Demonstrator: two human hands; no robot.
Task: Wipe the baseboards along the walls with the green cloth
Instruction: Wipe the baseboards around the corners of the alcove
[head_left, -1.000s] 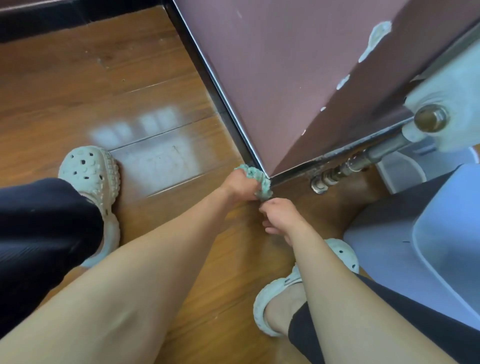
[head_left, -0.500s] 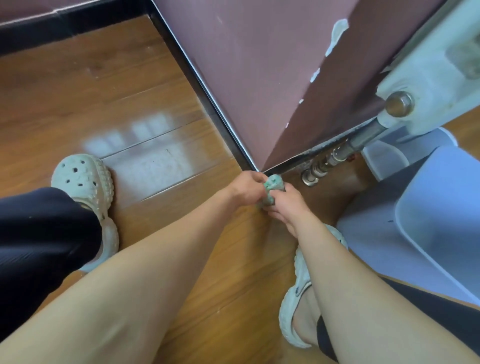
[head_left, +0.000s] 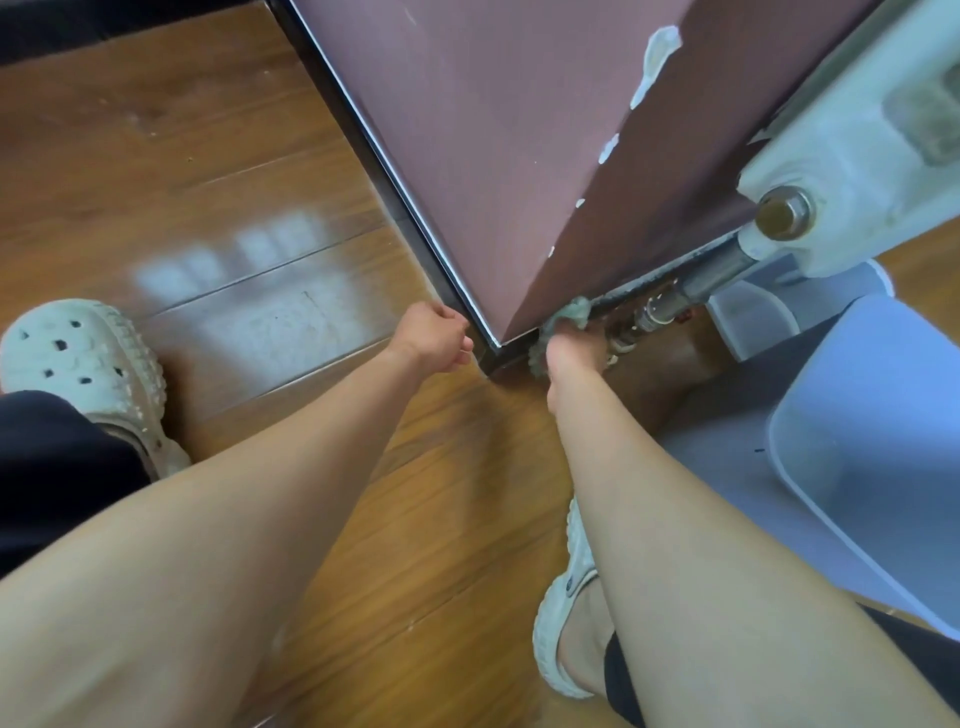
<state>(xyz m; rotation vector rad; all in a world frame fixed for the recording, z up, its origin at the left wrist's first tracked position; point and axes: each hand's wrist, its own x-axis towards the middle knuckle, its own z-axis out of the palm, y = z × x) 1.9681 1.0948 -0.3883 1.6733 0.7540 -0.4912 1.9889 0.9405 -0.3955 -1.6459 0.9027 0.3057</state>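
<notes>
A dark baseboard (head_left: 384, 171) runs along the foot of the maroon wall (head_left: 467, 130) to an outer corner (head_left: 493, 358), then continues to the right under a radiator. My right hand (head_left: 569, 358) grips the green cloth (head_left: 569, 314) and holds it against the baseboard just right of the corner. My left hand (head_left: 434, 343) is left of the corner, close to the baseboard, with its fingers curled and nothing in it.
A white radiator (head_left: 852, 171) with a brass valve (head_left: 784, 213) and metal pipe fittings (head_left: 654, 312) hangs low on the right wall. A blue-grey plastic bin (head_left: 872, 415) stands right of my arm. My feet in pale clogs (head_left: 88, 358) rest on the wooden floor (head_left: 182, 182).
The cloth passed from my left hand to my right hand. My right hand carried it round the corner to the right-hand baseboard, while my left hand drew back to the left.
</notes>
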